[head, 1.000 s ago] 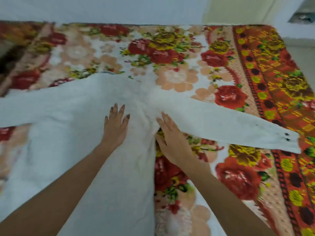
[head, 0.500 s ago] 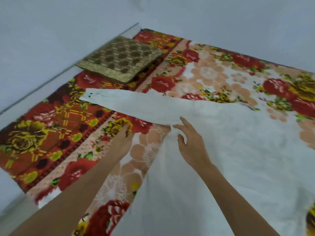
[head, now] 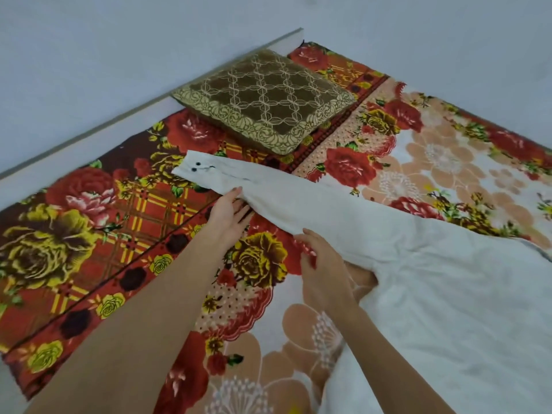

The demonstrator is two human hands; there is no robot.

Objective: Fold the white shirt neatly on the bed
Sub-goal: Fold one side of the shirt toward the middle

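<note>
The white shirt (head: pixel 448 300) lies spread on the floral bed cover (head: pixel 74 234), its body at the right. One long sleeve (head: pixel 301 201) stretches up-left, ending in a cuff with dark buttons (head: pixel 195 168). My left hand (head: pixel 228 213) pinches the sleeve near the cuff, thumb on top and fingers beneath the cloth. My right hand (head: pixel 321 264) grips the sleeve's lower edge close to the armpit, lifting it slightly off the cover. The shirt's far side runs out of view to the right.
A brown and gold patterned cushion (head: pixel 263 100) sits just beyond the cuff. A pale ledge (head: pixel 89 127) and plain wall border the bed on the left and at the back. The bed's left edge drops off at the lower left.
The view swung from the shirt's right sleeve to its left one. Both hands left the shirt's middle, moved out along this sleeve and took hold of it.
</note>
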